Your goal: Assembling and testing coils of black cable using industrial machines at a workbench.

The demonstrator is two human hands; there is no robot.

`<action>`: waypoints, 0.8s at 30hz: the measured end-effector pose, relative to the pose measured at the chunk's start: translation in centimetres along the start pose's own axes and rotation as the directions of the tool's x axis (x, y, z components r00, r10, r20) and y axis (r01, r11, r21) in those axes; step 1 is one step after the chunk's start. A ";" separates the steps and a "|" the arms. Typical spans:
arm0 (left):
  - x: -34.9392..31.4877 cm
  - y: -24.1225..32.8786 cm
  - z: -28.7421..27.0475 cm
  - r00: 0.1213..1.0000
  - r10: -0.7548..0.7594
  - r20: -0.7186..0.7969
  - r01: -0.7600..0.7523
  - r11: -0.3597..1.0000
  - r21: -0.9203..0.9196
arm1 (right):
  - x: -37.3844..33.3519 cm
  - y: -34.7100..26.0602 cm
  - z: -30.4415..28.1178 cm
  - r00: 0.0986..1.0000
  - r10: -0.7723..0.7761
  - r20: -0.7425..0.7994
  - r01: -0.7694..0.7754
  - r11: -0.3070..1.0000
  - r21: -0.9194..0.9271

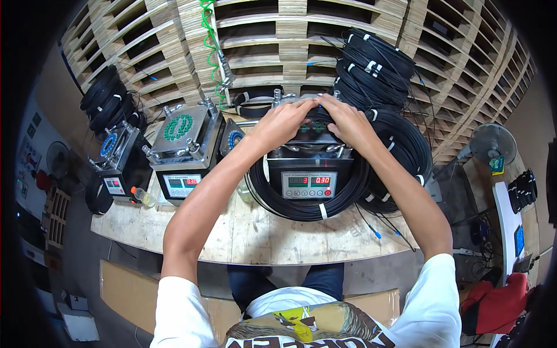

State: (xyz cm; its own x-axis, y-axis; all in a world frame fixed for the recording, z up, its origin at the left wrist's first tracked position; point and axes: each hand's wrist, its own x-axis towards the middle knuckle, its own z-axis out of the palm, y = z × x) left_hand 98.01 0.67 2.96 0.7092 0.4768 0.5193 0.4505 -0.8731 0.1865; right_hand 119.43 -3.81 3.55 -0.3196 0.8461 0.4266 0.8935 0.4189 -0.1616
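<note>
A coil of black cable (290,212) loops around a boxy polishing machine with a lit control panel (309,185). Its near side hangs below the panel, tied with white bands. At the coil's far side, over the machine's top, my left hand (285,123) and my right hand (348,123) almost meet at the fingertips. Both have bent fingers closed over the cable, whose part beneath them is mostly hidden. Between the hands, the machine's dark top plate (316,137) shows, with green parts partly covered.
On the left stand two similar machines, one with a green-ringed plate (178,127), one with a blue ring (108,145). A small orange-capped bottle (143,196) is nearby. More cable coils (374,69) pile behind and right. Wooden pallets (249,35) line the back; a fan (492,145) stands right.
</note>
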 end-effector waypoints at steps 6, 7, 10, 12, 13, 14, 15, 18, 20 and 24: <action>1.1 -2.0 -0.9 0.993 0.114 0.016 -0.112 0.987 -0.118 | 0.4 1.9 1.4 0.993 -0.088 -0.073 0.093 0.993 0.066; 1.6 -2.2 -0.6 0.985 0.173 -0.003 -0.172 0.976 -0.136 | 0.5 2.5 1.2 0.992 -0.102 -0.070 0.108 0.991 0.084; 1.7 -2.7 -0.2 0.992 0.126 0.032 -0.122 0.988 -0.091 | 1.9 3.7 1.1 0.997 -0.058 0.049 0.042 0.962 0.269; 1.3 -3.0 -0.7 0.992 0.106 0.071 -0.100 0.991 -0.090 | 2.2 3.9 1.6 0.994 -0.105 0.007 0.099 0.953 0.286; 1.3 -2.9 -1.0 0.990 0.091 0.104 -0.082 0.993 -0.088 | 2.4 4.0 1.5 0.988 -0.155 0.012 0.143 0.937 0.318; 1.3 -2.8 -1.0 0.991 0.093 0.100 -0.084 0.993 -0.086 | 2.6 4.0 1.4 0.979 -0.205 0.015 0.187 0.918 0.349; 1.2 -2.6 -0.9 0.991 0.096 0.088 -0.091 0.994 -0.065 | 2.6 4.3 1.6 0.978 -0.208 0.014 0.191 0.920 0.344; 1.3 -2.2 -1.0 0.992 0.085 0.091 -0.083 0.996 -0.025 | 2.2 4.8 1.9 0.963 -0.250 -0.097 0.268 0.906 0.329; 0.7 -1.8 -1.6 0.991 0.040 0.126 -0.043 0.999 0.023 | 2.1 3.0 0.6 0.980 -0.195 0.035 0.163 0.894 0.418; 1.2 -0.9 -2.9 0.992 0.027 0.120 -0.033 0.998 0.047 | 2.3 2.8 -1.0 0.982 -0.171 0.079 0.118 0.885 0.450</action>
State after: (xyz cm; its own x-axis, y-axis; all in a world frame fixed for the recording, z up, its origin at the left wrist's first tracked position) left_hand 96.94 1.75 5.83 0.7810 0.4620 0.4203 0.4519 -0.8825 0.1303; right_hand 121.48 -1.01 4.99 -0.4918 0.7853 0.3760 0.6114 0.6190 -0.4931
